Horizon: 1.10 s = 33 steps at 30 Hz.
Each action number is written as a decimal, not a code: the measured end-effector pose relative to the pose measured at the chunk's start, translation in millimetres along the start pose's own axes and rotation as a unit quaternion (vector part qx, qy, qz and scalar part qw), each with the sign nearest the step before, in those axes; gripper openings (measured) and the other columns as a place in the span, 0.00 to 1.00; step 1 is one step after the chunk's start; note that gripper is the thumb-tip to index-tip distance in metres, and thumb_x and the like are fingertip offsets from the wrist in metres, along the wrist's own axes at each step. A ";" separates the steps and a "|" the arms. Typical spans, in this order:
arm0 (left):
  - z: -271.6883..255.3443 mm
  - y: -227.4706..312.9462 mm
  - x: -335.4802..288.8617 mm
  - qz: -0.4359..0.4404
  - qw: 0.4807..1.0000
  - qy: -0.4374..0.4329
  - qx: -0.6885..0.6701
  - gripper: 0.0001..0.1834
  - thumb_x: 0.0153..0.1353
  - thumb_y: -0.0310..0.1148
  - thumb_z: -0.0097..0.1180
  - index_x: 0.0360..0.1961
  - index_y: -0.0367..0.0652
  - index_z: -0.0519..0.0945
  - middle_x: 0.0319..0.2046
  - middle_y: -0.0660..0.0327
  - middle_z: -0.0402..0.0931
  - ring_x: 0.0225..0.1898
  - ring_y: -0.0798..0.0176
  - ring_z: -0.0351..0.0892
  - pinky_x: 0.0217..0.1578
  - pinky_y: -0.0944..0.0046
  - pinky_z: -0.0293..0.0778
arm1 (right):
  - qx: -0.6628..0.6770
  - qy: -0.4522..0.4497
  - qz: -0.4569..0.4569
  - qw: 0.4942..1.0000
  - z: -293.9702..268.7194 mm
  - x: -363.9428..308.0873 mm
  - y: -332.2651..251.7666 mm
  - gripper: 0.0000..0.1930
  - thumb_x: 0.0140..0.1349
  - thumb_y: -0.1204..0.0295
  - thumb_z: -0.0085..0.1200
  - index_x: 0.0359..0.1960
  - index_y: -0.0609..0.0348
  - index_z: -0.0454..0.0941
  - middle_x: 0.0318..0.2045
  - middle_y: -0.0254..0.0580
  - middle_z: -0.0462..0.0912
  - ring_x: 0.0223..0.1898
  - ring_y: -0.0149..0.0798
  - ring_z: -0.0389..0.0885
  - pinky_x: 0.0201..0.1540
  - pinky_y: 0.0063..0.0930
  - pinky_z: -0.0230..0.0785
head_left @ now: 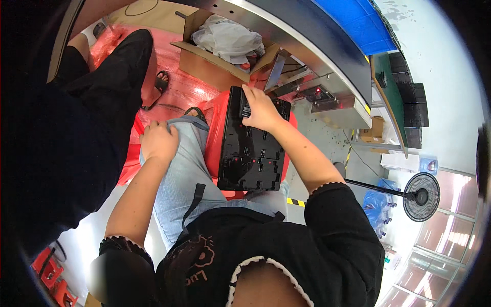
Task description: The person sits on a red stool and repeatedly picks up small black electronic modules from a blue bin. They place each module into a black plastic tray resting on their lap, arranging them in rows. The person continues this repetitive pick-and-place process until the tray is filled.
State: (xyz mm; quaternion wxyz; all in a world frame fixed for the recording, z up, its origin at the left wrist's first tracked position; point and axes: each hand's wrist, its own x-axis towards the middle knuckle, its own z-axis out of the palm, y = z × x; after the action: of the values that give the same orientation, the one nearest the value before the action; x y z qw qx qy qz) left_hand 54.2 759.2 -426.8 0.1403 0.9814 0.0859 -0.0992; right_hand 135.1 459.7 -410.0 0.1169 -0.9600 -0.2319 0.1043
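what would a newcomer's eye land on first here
Probably the black tray on the red stool, with the right hand at its far end. Beyond it, an open cardboard box holds crumpled white plastic. A black fan stands out at the right.

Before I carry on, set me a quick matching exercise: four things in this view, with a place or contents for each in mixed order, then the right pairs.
Things:
1. Left grip
2. Right grip
3. Standing fan
4. Cardboard box

Places or contents:
A. Touching the black tray
B. Holding crumpled whitish plastic
C. Resting on the light-blue jeans
D. Toward the picture's right side

Right pairs: 1-C, 2-A, 3-D, 4-B
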 end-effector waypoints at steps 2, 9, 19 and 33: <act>-1.2 -0.9 -1.1 0.001 1.000 0.002 0.001 0.23 0.62 0.46 0.45 0.43 0.38 0.82 0.45 0.49 0.78 0.50 0.47 0.76 0.50 0.44 0.70 | 0.008 0.014 0.011 1.000 16.1 -5.4 10.8 0.51 0.37 0.67 0.67 0.66 0.69 0.55 0.59 0.62 0.67 0.61 0.60 0.66 0.64 0.43 0.60; -1.6 -2.4 -2.6 -0.005 1.000 -0.002 0.009 0.23 0.63 0.46 0.44 0.44 0.38 0.82 0.46 0.49 0.78 0.50 0.46 0.77 0.50 0.44 0.71 | 0.030 0.097 0.081 0.992 16.1 -24.6 41.5 0.50 0.37 0.69 0.69 0.67 0.63 0.57 0.63 0.56 0.66 0.66 0.54 0.63 0.65 0.43 0.59; 20.1 29.8 -0.9 0.224 0.966 0.126 -0.001 0.19 0.60 0.39 0.56 0.51 0.43 0.77 0.55 0.51 0.71 0.59 0.47 0.67 0.57 0.44 0.63 | 0.077 0.085 0.097 0.989 31.6 -56.8 62.9 0.40 0.46 0.66 0.68 0.65 0.52 0.65 0.67 0.48 0.65 0.67 0.50 0.63 0.66 0.44 0.59; 101.8 132.1 38.4 0.440 0.889 0.084 0.093 0.22 0.59 0.34 0.51 0.57 0.49 0.75 0.63 0.60 0.65 0.67 0.55 0.60 0.63 0.41 0.56 | -0.154 0.013 0.042 0.987 41.2 -92.4 35.0 0.27 0.62 0.64 0.54 0.63 0.58 0.68 0.63 0.47 0.69 0.66 0.48 0.65 0.63 0.56 0.58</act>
State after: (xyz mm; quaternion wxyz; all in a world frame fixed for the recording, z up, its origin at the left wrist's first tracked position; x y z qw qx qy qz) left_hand 99.9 609.9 -496.9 0.0695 0.9317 -0.3532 0.0479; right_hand 58.9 393.3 -445.3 -0.0333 -0.9767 -0.2033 0.0595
